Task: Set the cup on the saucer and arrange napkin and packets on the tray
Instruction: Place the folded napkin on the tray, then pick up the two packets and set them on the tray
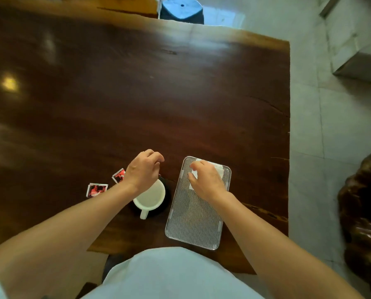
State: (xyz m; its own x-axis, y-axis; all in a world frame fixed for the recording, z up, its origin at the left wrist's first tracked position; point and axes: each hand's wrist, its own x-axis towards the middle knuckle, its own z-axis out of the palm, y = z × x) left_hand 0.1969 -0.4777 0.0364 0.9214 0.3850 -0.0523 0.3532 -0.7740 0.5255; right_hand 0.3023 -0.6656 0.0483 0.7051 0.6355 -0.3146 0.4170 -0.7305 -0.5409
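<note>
A white cup (151, 196) stands upright on a dark saucer (167, 197), its handle pointing toward me. My left hand (142, 170) hovers over the cup's far rim with fingers curled and nothing visible in them. To the right lies a ribbed metal tray (194, 216). On the tray's far end rests a white napkin (218, 168), and my right hand (207, 180) lies on it, fingers pressing the paper. Two red and white packets (97, 189) (118, 175) lie on the table left of the cup.
The dark wooden table (137, 93) ends on the right at about x 1400, with pale floor tiles beyond. A blue stool (181, 9) stands past the far edge. A dark carved wooden piece (365, 212) sits on the floor at right.
</note>
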